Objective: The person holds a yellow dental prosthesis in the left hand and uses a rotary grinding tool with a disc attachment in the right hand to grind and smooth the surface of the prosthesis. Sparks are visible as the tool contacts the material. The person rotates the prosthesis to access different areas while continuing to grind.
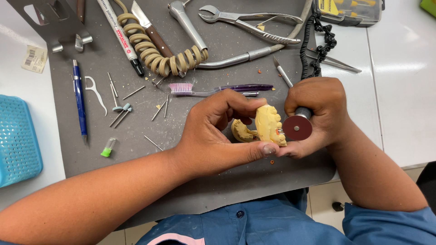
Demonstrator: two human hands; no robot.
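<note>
My left hand [213, 134] grips a yellow plaster model of teeth [265, 124] between thumb and fingers, just above the grey mat [150, 159]. A second yellow piece of the model [241, 131] shows behind it, under my fingers. My right hand [318, 111] is closed around a rotary handpiece [303, 112], most of which is hidden in the fist. Its dark red cutting disc [297, 128] sits right against the side of the plaster model.
Behind the hands lie a purple toothbrush [218, 89], a beige coiled hose [159, 56], metal forceps [250, 22], a knife [152, 29], a marker [120, 36], a blue pen [80, 100] and several small burs [120, 113]. A blue perforated basket [16, 140] stands at the left.
</note>
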